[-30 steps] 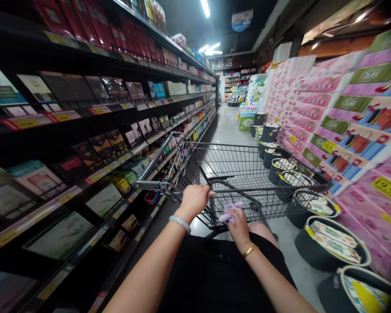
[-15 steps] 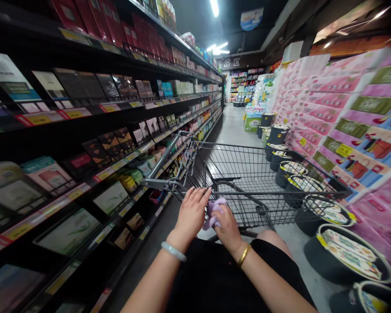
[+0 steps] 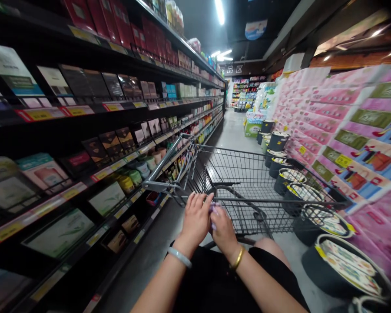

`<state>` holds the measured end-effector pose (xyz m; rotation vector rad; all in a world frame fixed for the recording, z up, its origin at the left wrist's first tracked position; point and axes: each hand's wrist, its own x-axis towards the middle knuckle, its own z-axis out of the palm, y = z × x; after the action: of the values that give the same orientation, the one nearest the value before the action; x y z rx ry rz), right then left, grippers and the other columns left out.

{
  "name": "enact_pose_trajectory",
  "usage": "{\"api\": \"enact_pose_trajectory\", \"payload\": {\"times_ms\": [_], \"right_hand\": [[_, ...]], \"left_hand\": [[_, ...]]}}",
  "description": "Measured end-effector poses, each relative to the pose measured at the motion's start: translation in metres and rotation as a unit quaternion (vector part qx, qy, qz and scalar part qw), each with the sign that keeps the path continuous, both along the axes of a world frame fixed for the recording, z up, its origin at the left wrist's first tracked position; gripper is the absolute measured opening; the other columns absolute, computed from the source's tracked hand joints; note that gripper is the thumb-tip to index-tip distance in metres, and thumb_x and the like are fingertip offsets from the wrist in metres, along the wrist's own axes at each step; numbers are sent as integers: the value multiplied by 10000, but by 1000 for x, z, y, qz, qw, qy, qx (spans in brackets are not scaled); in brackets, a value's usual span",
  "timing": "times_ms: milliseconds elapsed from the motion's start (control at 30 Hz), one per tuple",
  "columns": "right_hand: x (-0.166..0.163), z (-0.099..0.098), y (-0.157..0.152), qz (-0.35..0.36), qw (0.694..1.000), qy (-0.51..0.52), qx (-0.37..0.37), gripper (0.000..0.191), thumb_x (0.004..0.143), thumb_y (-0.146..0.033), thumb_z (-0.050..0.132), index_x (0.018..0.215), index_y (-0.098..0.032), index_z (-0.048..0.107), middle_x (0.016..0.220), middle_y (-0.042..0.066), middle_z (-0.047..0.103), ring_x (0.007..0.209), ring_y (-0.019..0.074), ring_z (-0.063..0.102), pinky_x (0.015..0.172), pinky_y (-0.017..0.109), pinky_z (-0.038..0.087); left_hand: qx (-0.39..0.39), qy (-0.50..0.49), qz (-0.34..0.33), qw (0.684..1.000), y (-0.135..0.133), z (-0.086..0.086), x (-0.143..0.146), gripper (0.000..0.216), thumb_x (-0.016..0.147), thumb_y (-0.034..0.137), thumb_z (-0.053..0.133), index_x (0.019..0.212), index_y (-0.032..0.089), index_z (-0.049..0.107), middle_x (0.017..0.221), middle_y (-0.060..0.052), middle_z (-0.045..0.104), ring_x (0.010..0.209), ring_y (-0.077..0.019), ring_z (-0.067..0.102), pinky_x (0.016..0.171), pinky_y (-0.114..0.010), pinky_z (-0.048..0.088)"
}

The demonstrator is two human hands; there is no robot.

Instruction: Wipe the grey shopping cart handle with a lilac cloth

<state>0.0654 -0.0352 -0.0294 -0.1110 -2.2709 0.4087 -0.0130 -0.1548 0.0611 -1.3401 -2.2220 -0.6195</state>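
Observation:
A dark wire shopping cart (image 3: 247, 202) stands side-on in front of me. My left hand (image 3: 196, 219), with a pale bangle at the wrist, curls its fingers over the near top rail, close to the handle end. Right beside it, my right hand (image 3: 223, 229), with a gold bangle, is closed around a crumpled purple cloth (image 3: 214, 208) against the same rail. Most of the cloth is hidden by the fingers. The cart's grey handle frame (image 3: 158, 186) sticks out toward the shelves on the left.
Shelves of boxed goods (image 3: 111, 189) line the left side. On the right, black buckets (image 3: 345, 261) with patterned packs stand in a row before stacked pink tissue packs (image 3: 332, 93). The aisle floor (image 3: 233, 126) runs away between them.
My right hand has moved in closer to my left hand along the rail, and less of the purple cloth shows. The view has tilted slightly.

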Motion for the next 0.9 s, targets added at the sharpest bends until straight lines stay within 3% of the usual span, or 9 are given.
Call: {"api": "enact_pose_trajectory", "payload": {"times_ms": [133, 233, 367, 467, 533, 600, 667, 733, 900], "right_hand": [[6, -13, 10, 3, 997, -66, 48, 374, 822, -9, 499, 1055, -217, 705, 1084, 98, 635, 991, 232, 544, 863, 370, 510], [22, -28, 23, -21, 994, -104, 22, 467, 726, 43, 492, 1022, -242, 713, 1048, 75, 636, 958, 224, 551, 845, 353, 509], [27, 2, 27, -23, 997, -63, -27, 463, 695, 13, 493, 1028, -240, 692, 1128, 81, 592, 1032, 245, 525, 908, 397, 499], [22, 24, 25, -19, 999, -31, 8, 463, 720, -3, 506, 1071, -240, 693, 1197, 96, 575, 1097, 264, 495, 966, 428, 463], [25, 14, 27, -41, 997, -46, 43, 466, 745, 0, 500, 1077, -255, 704, 1176, 95, 610, 1069, 261, 501, 932, 414, 460], [34, -11, 33, -64, 993, -84, 60, 448, 761, 1, 496, 1034, -275, 718, 1096, 81, 658, 992, 248, 520, 847, 379, 463], [47, -33, 40, -88, 990, -98, 41, 400, 751, -7, 499, 942, -275, 727, 1021, 73, 670, 914, 237, 530, 783, 357, 465], [59, -39, 49, -100, 991, -83, 16, 428, 739, -8, 494, 979, -274, 728, 1048, 74, 658, 924, 241, 537, 803, 379, 477], [66, -5, 66, -86, 996, -16, 10, 495, 784, -50, 514, 1177, -291, 696, 1220, 75, 593, 1129, 278, 504, 997, 476, 456]], "left_hand": [[-2, 10, 13, 1000, -1, -10, 3, 682, 854, 131, 524, 1516, 231, 398, 1469, -83, 510, 1426, -259, 375, 1256, -488, 188], [-26, 13, 8, 1000, -2, -13, 2, 771, 800, 95, 532, 1537, 240, 358, 1519, -60, 464, 1461, -250, 327, 1265, -468, 173], [-16, 8, 18, 1000, 0, -16, 1, 743, 804, 108, 535, 1520, 241, 390, 1496, -68, 486, 1451, -262, 339, 1265, -483, 160], [2, 9, 34, 999, 4, -17, 2, 708, 813, 117, 539, 1502, 228, 420, 1464, -94, 509, 1431, -281, 365, 1256, -512, 171], [4, 12, 34, 999, 4, -17, 1, 729, 796, 102, 540, 1504, 229, 418, 1454, -98, 516, 1422, -280, 379, 1253, -512, 183], [-3, 14, 27, 1000, 2, -17, 0, 760, 779, 85, 531, 1512, 236, 404, 1458, -86, 516, 1423, -271, 379, 1254, -497, 189], [-8, 11, 20, 1000, 1, -17, 0, 772, 774, 76, 519, 1517, 244, 396, 1468, -69, 509, 1431, -262, 366, 1256, -483, 184], [-6, 6, 17, 1000, 1, -17, 0, 766, 775, 72, 508, 1513, 247, 403, 1468, -62, 506, 1433, -260, 356, 1258, -481, 172], [17, 5, 42, 999, 10, -14, 6, 772, 762, 74, 525, 1504, 263, 428, 1370, -88, 548, 1356, -274, 419, 1247, -522, 169]]}}
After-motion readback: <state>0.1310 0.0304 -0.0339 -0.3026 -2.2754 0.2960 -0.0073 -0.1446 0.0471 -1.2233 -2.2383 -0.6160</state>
